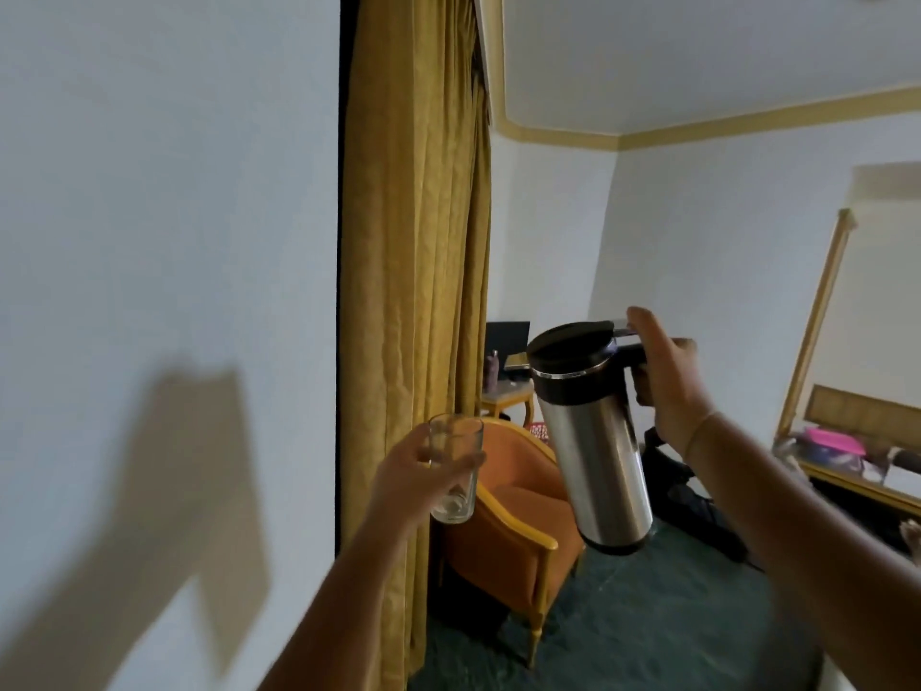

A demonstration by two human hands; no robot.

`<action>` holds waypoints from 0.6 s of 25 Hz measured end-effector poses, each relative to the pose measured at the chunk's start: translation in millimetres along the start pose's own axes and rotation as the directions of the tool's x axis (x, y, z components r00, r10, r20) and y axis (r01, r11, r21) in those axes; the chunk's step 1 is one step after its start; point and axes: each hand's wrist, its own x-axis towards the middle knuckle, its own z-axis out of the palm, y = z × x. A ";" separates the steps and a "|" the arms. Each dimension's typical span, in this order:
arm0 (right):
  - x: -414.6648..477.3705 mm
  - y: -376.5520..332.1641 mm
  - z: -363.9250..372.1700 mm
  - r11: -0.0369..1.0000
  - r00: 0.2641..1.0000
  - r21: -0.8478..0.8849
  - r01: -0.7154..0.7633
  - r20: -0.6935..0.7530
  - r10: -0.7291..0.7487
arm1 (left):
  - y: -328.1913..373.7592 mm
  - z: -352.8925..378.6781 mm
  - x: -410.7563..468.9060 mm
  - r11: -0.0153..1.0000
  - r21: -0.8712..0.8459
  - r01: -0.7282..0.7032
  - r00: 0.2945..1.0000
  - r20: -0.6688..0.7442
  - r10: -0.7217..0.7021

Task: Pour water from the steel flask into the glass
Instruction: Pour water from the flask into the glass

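Both arms up in mid-air, nothing resting on a surface. Our right hand (668, 376) is wrapped round the black handle of the flask (593, 436), thumb up near the lid lever; our left hand (413, 471) is closed round the glass (454, 468), fingers behind it, thumb across the front.

The relation that counts: the glass sits to the left of the flask and lower than its lid, well apart, w/ open air between. Flask's long axis runs near upright, top leaning slightly left twd the glass, base swung right. Spout side faces left, so we reckon the pour needs the top tipped further left and the glass brought under the lip. No water showing yet; glass looks empty, tho it's blurred.

Materials: flask body is brushed steel, smooth cylinder, shiny w/ reflections, black plastic collar and lid. Glass is a clear straight tumbler, thick base, held roughly upright. Slick steel, so the handle grip does the work
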 end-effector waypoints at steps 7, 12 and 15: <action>3.5 -81.0 32.7 0.950 0.993 -0.309 0.047 0.118 -0.010 | 66.5 -11.0 8.3 0.990 0.104 -0.099 0.990 0.112 0.087; -1.4 -108.5 56.0 0.843 0.971 -0.492 0.215 0.201 -0.131 | 73.7 -21.0 5.8 0.983 0.099 -0.152 0.978 0.159 0.135; 1.2 -118.5 69.8 0.718 0.941 -0.611 0.335 0.253 -0.223 | 76.9 -31.9 7.6 0.981 0.091 -0.174 0.975 0.156 0.158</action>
